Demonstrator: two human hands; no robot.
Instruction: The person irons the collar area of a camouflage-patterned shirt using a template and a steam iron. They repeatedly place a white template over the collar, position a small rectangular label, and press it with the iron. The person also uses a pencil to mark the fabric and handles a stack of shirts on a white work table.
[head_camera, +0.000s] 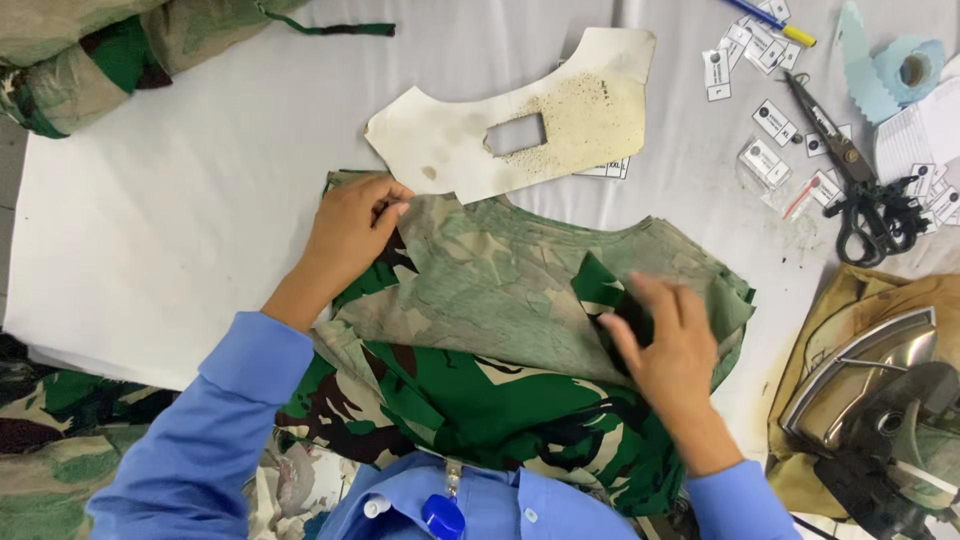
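Observation:
A stack of camouflage fabric pieces (500, 300) lies on the white table (180, 200) in front of me, the top piece showing its pale reverse side. My left hand (352, 232) pinches the top piece's upper left corner. My right hand (668, 340) presses flat on the right part of the stack, fingers spread over a folded-back dark green flap. Just beyond the fabric lies a stained white cardboard template (530, 115) with a rectangular hole cut in it.
Black scissors (860, 180), small paper tags (775, 120), a blue pen (765, 20) and a roll of pale blue tape (905, 65) lie at the upper right. An iron (880, 390) rests on brown cloth at the lower right. More camouflage fabric (100, 50) is heaped upper left.

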